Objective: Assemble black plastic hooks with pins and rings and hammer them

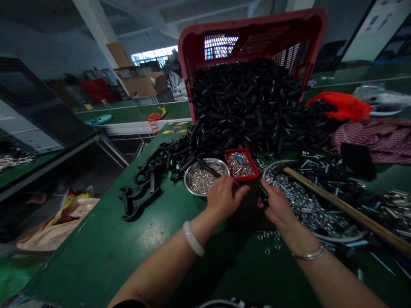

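My left hand [224, 197] is at the near right rim of a round metal bowl [201, 179] of small metal parts. A black part [208, 168] lies across the bowl and reaches my left fingers; whether they grip it is unclear. My right hand [275, 202] is closed on a small black part [263, 191], left of a large round tray [297, 205] of shiny metal pieces. Beyond and between the hands stands a red tray [242, 164] of small pins, with a blue-tipped tool [239, 158] in it.
A red crate [253, 25] spills black parts [244, 102] onto the green table [144, 244]. A wooden-handled tool [340, 203] crosses the round tray. Several black parts [135, 201] lie at left. Loose rings [269, 244] lie near my right wrist; checkered cloth [379, 139] is at right.
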Tool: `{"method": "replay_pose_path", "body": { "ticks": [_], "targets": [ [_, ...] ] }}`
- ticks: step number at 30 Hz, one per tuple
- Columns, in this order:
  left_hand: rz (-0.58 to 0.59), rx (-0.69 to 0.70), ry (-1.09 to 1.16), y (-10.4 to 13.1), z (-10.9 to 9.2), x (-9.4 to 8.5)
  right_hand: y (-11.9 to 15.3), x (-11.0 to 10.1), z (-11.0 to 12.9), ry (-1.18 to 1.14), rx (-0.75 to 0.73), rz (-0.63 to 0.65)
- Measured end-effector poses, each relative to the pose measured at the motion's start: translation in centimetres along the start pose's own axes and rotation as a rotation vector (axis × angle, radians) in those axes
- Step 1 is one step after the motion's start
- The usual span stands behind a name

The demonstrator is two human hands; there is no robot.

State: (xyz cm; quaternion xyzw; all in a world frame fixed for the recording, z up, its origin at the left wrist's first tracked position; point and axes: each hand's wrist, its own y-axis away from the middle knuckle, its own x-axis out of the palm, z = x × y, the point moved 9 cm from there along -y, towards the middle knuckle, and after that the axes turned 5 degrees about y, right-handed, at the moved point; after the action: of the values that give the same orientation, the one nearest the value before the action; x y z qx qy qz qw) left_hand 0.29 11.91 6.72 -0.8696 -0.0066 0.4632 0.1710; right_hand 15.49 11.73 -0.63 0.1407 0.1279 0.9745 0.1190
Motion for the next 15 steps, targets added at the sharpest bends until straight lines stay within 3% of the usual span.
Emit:
{"method": "replay_pose_path", "body": {
  "ticks": [3,6,10,13,15],
  "targets": [
    [-0.032,-0.392,-0.215,-3.2,8.5,-2.9,-0.8,-0.6,-0.1,0.079,-0.040,0.016],
    [0.085,-0.515,-0.259,-6.3,13.6,-2.6,-0.6,-0.7,-0.4,0.145,-0.048,0.055],
    [-0.066,-0.583,-0.106,-8.3,16.0,-2.8,-0.3,-1.2,-0.2,0.215,-0.070,0.054],
    [-0.225,-0.678,0.223,-7.9,16.9,-3.7,-0.5,-2.1,0.6,0.219,-0.101,0.025],
    [-0.260,-0.684,0.392,-7.5,16.6,-4.2,-0.6,-2.3,1.3,0.229,-0.121,0.016]
  ]
}}
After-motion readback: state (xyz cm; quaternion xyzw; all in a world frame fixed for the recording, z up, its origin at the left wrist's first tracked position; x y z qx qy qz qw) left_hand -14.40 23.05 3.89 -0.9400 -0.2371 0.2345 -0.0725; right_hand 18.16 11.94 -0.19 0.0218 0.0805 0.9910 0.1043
